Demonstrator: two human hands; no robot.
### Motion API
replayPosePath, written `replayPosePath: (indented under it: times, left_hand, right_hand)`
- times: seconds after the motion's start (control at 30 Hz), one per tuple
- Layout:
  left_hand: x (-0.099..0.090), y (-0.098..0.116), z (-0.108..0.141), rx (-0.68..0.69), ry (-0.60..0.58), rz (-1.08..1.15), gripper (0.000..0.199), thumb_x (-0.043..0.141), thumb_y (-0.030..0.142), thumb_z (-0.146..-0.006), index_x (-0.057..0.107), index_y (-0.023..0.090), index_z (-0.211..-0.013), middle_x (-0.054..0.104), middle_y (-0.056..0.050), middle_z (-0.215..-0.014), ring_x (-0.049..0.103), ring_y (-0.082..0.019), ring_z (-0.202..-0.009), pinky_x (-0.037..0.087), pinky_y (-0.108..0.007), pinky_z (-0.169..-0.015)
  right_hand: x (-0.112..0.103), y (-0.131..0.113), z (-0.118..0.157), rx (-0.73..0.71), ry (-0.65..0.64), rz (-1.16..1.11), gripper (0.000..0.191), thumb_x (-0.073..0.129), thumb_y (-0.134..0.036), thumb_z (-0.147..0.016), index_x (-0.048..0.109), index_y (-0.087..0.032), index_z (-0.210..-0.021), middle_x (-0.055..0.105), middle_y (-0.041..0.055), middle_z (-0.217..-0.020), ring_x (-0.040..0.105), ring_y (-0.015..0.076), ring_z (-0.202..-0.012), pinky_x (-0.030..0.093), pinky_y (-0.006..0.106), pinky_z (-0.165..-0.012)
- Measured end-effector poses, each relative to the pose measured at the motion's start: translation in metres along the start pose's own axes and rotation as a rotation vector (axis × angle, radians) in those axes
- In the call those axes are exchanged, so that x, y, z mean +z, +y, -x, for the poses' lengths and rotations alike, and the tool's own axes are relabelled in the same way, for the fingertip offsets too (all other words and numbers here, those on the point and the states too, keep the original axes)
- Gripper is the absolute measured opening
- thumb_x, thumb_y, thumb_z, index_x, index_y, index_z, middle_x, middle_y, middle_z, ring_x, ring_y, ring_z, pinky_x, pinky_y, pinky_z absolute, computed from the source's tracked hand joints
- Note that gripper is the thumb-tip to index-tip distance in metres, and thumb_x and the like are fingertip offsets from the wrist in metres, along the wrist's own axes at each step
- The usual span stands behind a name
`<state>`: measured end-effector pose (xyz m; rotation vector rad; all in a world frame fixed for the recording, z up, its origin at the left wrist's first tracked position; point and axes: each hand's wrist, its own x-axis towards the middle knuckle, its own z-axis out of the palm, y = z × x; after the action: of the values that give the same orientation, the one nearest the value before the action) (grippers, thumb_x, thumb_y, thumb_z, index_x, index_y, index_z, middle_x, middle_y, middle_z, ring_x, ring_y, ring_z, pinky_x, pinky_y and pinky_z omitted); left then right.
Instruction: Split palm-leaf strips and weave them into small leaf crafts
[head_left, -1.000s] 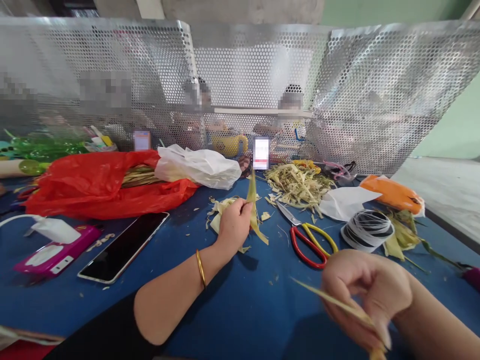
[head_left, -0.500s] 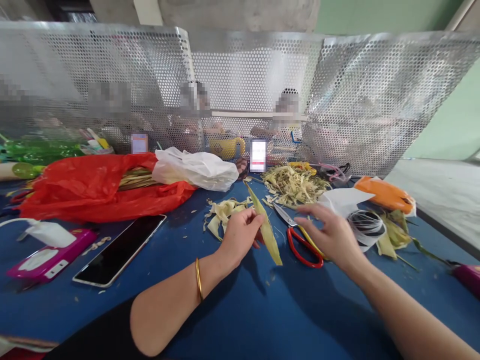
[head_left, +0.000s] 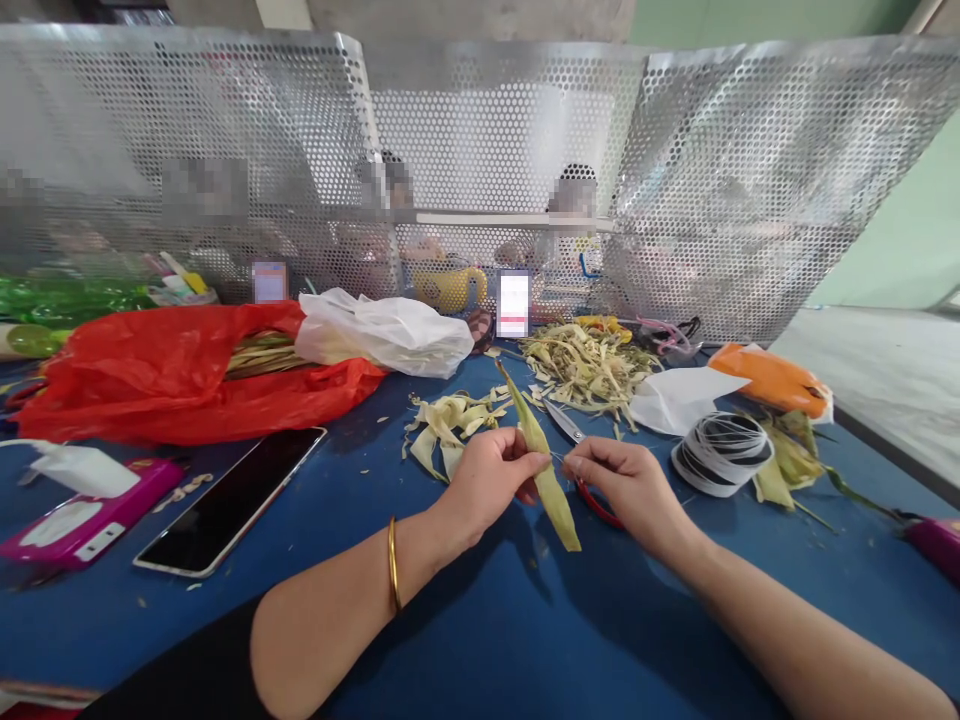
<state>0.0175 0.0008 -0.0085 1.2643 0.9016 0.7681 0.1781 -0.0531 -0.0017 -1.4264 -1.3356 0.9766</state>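
My left hand [head_left: 499, 470] pinches a pale green-yellow strip of dried corn husk [head_left: 551, 492] between thumb and fingers, its narrow tip pointing away from me. Just to the right, my right hand [head_left: 630, 490] is closed, thumb against fingertips, on what looks like a fine thread [head_left: 556, 456] running to the husk. Scissors [head_left: 564, 422] lie beneath the right hand, their red handles partly covered by it. Beyond my left hand is a small heap of husk pieces [head_left: 442, 425]. To the right stands a spool of thin white cord [head_left: 721, 455].
A larger heap of husk scraps [head_left: 589, 365] lies further back. Left are a red plastic bag [head_left: 150, 370], a white bag [head_left: 390, 335], a phone [head_left: 232, 505] and a magenta power strip [head_left: 97, 515]. An orange packet [head_left: 772, 380] lies right. A perforated metal screen [head_left: 495, 130] stands behind, with people beyond.
My right hand has moved left from over the scissors to beside the husk, and its fingers have closed to a pinch. The husk in my left hand has shifted slightly right.
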Motion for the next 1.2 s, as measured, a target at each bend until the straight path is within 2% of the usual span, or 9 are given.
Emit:
replayPosePath:
  times: [0.17,0.37,0.47,0.57,0.63,0.7,0.87,0.93,1.2]
  left_hand:
    - [-0.005,-0.001,-0.003,-0.115,0.011,-0.012,0.011,0.062,0.012,-0.078,0.057,0.016,-0.068,0.060,0.003,-0.052,0.055,-0.009,-0.043,0.047,-0.019,-0.043]
    - [-0.007,-0.001,-0.004,-0.224,0.035,-0.030,0.013,0.063,0.013,-0.079,0.057,0.015,-0.067,0.062,0.000,-0.051,0.058,-0.011,-0.044,0.047,-0.019,-0.042]
    - [-0.005,0.001,-0.004,-0.249,0.064,-0.021,0.012,0.063,0.013,-0.079,0.058,0.015,-0.068,0.063,-0.001,-0.054,0.059,-0.011,-0.045,0.047,-0.020,-0.043]
    - [-0.004,0.001,-0.003,-0.219,0.070,-0.007,0.010,0.066,0.015,-0.077,0.060,0.014,-0.070,0.065,-0.003,-0.057,0.061,-0.011,-0.047,0.046,-0.019,-0.044]
    - [-0.004,0.001,-0.002,-0.166,0.085,-0.005,0.011,0.069,0.017,-0.076,0.061,0.013,-0.070,0.065,-0.002,-0.057,0.062,-0.012,-0.048,0.046,-0.019,-0.044]
    - [-0.003,0.000,-0.001,-0.109,0.108,-0.010,0.012,0.070,0.019,-0.075,0.061,0.013,-0.070,0.063,-0.001,-0.055,0.062,-0.012,-0.048,0.046,-0.019,-0.045]
    - [-0.001,-0.001,-0.002,0.001,0.146,-0.029,0.008,0.069,0.019,-0.074,0.065,0.013,-0.072,0.066,-0.002,-0.059,0.061,-0.012,-0.049,0.046,-0.020,-0.046]
    - [-0.001,-0.001,-0.002,0.024,0.159,-0.025,0.007,0.070,0.019,-0.072,0.065,0.013,-0.071,0.066,-0.001,-0.058,0.061,-0.012,-0.049,0.047,-0.021,-0.047]
    - [-0.007,0.011,-0.005,0.042,0.321,0.141,0.020,0.072,0.028,-0.070,0.064,0.012,-0.060,0.063,-0.003,-0.053,0.058,-0.011,-0.044,0.044,-0.020,-0.043]
  right_hand:
    - [-0.019,-0.012,-0.006,0.025,0.049,-0.528,0.022,0.074,-0.033,-0.071,0.061,-0.018,-0.064,0.056,-0.0006,-0.064,0.051,0.0113,-0.061,0.043,0.022,-0.057]
    - [-0.062,-0.013,-0.025,-0.150,0.411,-0.804,0.013,0.070,-0.025,-0.073,0.058,-0.020,-0.070,0.053,-0.0032,-0.070,0.056,0.0092,-0.067,0.050,0.018,-0.061]
    - [-0.079,-0.010,-0.031,-0.258,0.618,-0.633,0.014,0.065,-0.032,-0.077,0.058,-0.021,-0.073,0.056,-0.0024,-0.073,0.059,0.0110,-0.071,0.050,0.021,-0.064]
    - [-0.079,-0.008,-0.031,-0.250,0.707,0.030,0.026,0.066,-0.039,-0.074,0.063,-0.020,-0.092,0.064,0.0051,-0.089,0.062,0.0206,-0.082,0.051,0.033,-0.070]
    - [-0.068,-0.007,-0.025,-0.254,0.675,0.498,0.046,0.065,-0.040,-0.075,0.060,-0.017,-0.113,0.064,0.0132,-0.107,0.062,0.0281,-0.092,0.050,0.041,-0.075]
    - [-0.051,-0.008,-0.016,-0.310,0.561,0.690,0.047,0.059,-0.042,-0.081,0.057,-0.016,-0.121,0.061,0.0159,-0.117,0.061,0.0299,-0.098,0.049,0.042,-0.078]
    - [-0.006,-0.002,0.001,-0.123,-0.115,0.254,0.032,0.059,-0.047,-0.082,0.063,-0.018,-0.094,0.069,0.0051,-0.084,0.063,0.0183,-0.076,0.049,0.028,-0.065]
    - [0.003,0.002,0.002,-0.020,-0.249,0.141,0.028,0.061,-0.046,-0.080,0.061,-0.018,-0.082,0.066,0.0016,-0.072,0.060,0.0147,-0.065,0.046,0.025,-0.059]
    - [-0.011,-0.002,-0.004,0.013,-0.147,0.166,0.034,0.057,-0.048,-0.081,0.051,-0.019,-0.065,0.054,-0.0031,-0.055,0.049,0.0106,-0.050,0.038,0.023,-0.052]
